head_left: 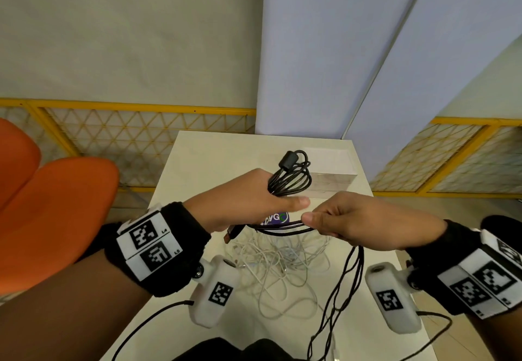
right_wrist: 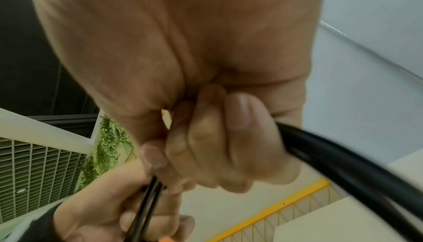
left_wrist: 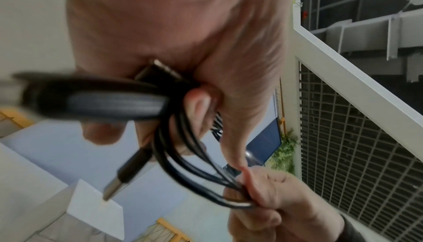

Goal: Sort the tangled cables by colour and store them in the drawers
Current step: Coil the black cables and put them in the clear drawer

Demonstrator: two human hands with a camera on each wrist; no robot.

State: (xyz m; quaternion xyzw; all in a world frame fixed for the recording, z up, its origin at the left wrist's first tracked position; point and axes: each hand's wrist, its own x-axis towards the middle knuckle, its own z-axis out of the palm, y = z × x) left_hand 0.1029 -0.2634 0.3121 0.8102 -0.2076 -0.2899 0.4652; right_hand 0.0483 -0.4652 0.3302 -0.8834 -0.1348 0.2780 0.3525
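Black cable point(head_left: 292, 175): I hold it above the table point(head_left: 197, 163), my left hand point(head_left: 248, 199) clenched round the coiled loops, my right hand point(head_left: 347, 219) at three o'clock pinching the loose strands. I judge coiling half done; the white cables point(head_left: 282, 259) lie tangled at six o'clock, unsorted. The white drawers point(head_left: 333, 168) at twelve o'clock look closed. A sticker point(head_left: 275, 217) reads roughly "WG".

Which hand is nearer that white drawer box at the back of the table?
Left. The left hand sits just before the white drawer box; the right hand is lower, nearer the person.
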